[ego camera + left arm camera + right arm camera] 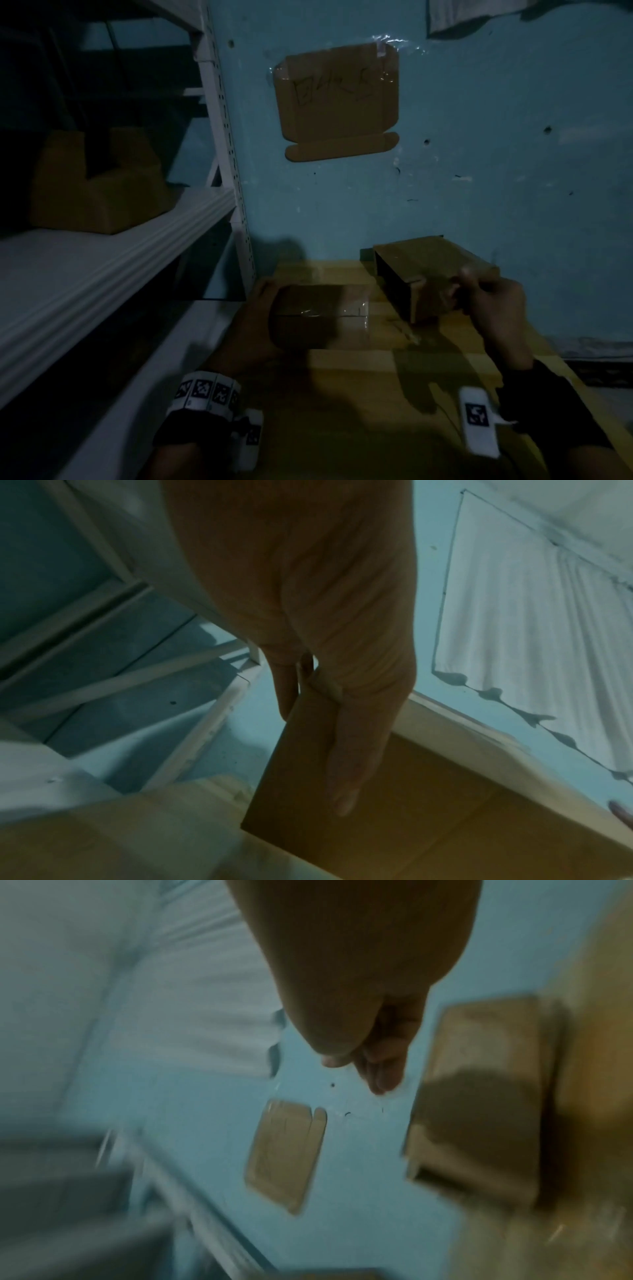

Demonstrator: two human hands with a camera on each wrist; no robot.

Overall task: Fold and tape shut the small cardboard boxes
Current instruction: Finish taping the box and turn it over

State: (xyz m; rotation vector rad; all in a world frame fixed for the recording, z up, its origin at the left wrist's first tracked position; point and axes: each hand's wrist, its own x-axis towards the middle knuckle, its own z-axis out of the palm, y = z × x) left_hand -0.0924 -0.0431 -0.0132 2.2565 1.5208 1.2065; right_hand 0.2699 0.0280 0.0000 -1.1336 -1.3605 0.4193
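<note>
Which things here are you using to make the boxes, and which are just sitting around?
For the job:
- small box held by the left hand, clear tape across its top
- second box lying with an open end, by the right hand
- wooden table

Just sitting around:
- flat cardboard sign taped to the blue wall
- cardboard on the white shelf

In the head view, a taped box (pixel 318 317) is held low in the centre of the frame by the left hand (pixel 253 329), above the table (pixel 359 394). To its right, an open box (pixel 431 274) is set on the table against the wall (pixel 479 171), with the right hand (pixel 493 305) at its near right corner. A flattened carton (pixel 337 102) is fixed on the wall above. A shelf unit (pixel 113 246) is seen at the left, with a cardboard piece (pixel 99 185) on it.
</note>
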